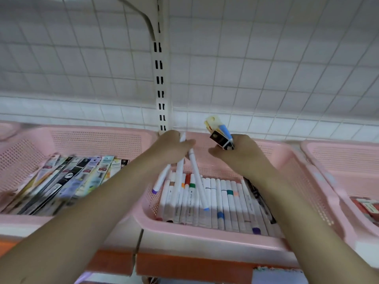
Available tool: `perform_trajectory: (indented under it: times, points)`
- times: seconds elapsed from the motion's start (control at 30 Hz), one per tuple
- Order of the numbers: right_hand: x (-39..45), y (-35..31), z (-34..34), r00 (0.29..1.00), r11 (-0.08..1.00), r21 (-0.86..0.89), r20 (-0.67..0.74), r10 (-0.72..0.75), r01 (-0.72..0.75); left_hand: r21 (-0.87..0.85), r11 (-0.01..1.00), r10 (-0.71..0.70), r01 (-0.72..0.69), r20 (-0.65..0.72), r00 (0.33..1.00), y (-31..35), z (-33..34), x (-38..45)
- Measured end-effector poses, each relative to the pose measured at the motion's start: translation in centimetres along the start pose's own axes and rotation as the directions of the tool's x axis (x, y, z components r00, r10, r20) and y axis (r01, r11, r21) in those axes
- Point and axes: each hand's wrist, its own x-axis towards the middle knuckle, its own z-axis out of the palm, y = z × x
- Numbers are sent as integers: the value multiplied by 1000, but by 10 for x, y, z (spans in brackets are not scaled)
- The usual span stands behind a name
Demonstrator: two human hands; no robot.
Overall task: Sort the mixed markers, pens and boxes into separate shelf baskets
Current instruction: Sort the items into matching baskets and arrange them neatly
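My left hand (174, 147) grips a bunch of white markers (197, 179) that point down into the middle pink basket (205, 232). Rows of white markers with coloured bands (225, 203) lie in that basket. My right hand (240, 154) holds a small bundle of pens and a dark box (220, 133) upright above the basket's back wall. The left pink basket (96, 140) holds long flat boxed packs (67, 181) lying side by side.
A third pink basket (338, 158) at the right holds red packs (367, 208). Behind stands a white wire grid with a slotted upright (160, 78). An orange shelf edge (184, 265) runs below the baskets.
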Motion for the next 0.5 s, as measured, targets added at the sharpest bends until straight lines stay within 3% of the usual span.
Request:
perform_trajectory:
  times: [0.2,0.4,0.5]
  points:
    - [-8,-11,13,972,989,140,233,3,-37,-107,994,5,1,53,999,-1,-6,10]
    - [-9,0,3,964,969,159,215,155,-191,-192,981,-1,15,69,998,-10,-5,18]
    - [-12,5,2,964,956,171,166,210,-238,-128,991,46,-43,22,999,-13,0,18]
